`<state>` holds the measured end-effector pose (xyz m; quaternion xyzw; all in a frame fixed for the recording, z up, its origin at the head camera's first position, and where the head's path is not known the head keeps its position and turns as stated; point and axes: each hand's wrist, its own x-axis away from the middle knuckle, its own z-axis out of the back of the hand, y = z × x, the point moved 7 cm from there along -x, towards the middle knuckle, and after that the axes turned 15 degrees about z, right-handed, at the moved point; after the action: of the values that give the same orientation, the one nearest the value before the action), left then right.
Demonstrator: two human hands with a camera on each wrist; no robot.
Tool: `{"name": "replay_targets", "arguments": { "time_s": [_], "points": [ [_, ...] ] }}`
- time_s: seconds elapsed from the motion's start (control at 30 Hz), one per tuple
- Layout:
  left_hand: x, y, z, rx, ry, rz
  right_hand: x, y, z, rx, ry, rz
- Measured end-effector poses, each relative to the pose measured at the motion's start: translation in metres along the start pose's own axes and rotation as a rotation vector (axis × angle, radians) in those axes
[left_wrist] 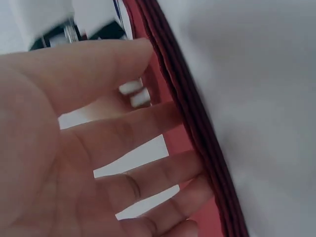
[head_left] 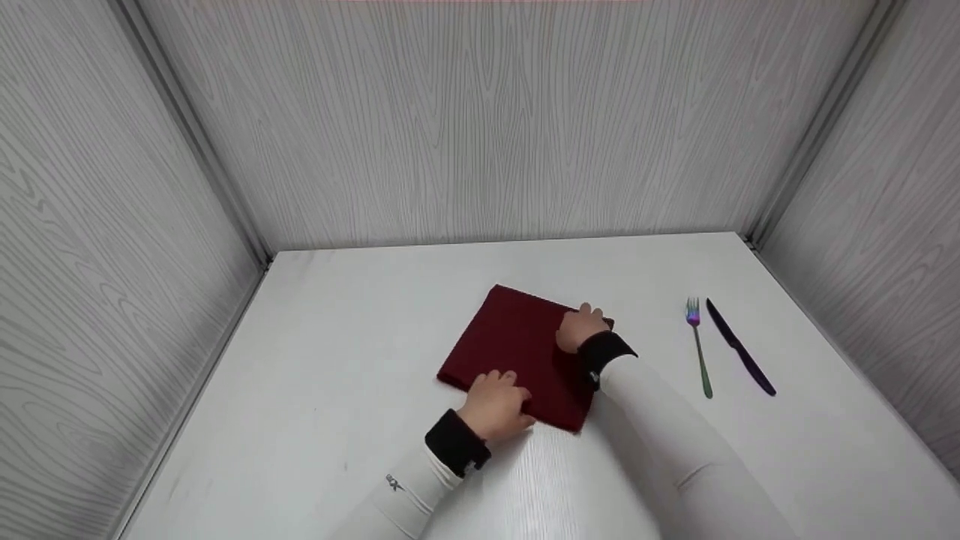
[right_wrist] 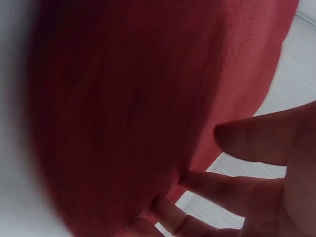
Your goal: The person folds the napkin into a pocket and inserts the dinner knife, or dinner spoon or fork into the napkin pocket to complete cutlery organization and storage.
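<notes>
A dark red folded cloth [head_left: 517,337] lies at a slant on the white table. At its near edge rests my left hand [head_left: 495,406], fingers over the top and thumb by the border. The left wrist view shows the layered edge of the folds [left_wrist: 185,101] against fairly straight, spread fingertips. My right hand [head_left: 581,328] is on the cloth near its far right corner and covers part of that side. In the right wrist view, its loosely bent fingers [right_wrist: 222,190] touch the red fabric [right_wrist: 123,98], with the thumb held apart from them.
To the right of the cloth lie a rainbow-coloured fork [head_left: 699,349] and a dark table knife [head_left: 740,347], side by side with handles toward me. Pale wood-grain panels [head_left: 480,127] wall the table [head_left: 322,337] at the back and both sides.
</notes>
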<state>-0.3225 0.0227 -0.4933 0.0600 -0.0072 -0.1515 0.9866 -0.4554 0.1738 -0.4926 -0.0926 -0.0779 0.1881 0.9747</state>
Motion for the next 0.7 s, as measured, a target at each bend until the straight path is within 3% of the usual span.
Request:
{"name": "replay_targets", "arguments": {
  "time_s": [0.1, 0.2, 0.37, 0.47, 0.53, 0.6, 0.7],
  "points": [
    [0.002, 0.029, -0.001, 0.000, 0.005, -0.059, -0.009, -0.005, -0.002, -0.017, 0.036, -0.035],
    [0.002, 0.053, -0.003, 0.071, -0.030, -0.129, -0.016, -0.012, -0.005, -0.022, 0.051, -0.046],
    [-0.001, 0.070, -0.007, 0.281, -0.222, -0.188, -0.021, -0.023, -0.011, -0.036, 0.058, -0.028],
    [-0.004, 0.066, -0.006, 0.401, -0.317, -0.205, -0.024, -0.026, -0.014, -0.060, 0.039, -0.001],
    [-0.009, 0.060, -0.001, 0.468, -0.334, -0.203, -0.027, -0.026, -0.016, -0.081, 0.018, 0.026],
    [-0.016, 0.047, 0.008, 0.535, -0.310, -0.172, -0.031, -0.026, -0.017, -0.107, 0.000, 0.069],
    [-0.030, 0.014, 0.021, 0.636, -0.202, -0.052, -0.037, -0.027, -0.018, -0.149, -0.014, 0.154]
  ]
}}
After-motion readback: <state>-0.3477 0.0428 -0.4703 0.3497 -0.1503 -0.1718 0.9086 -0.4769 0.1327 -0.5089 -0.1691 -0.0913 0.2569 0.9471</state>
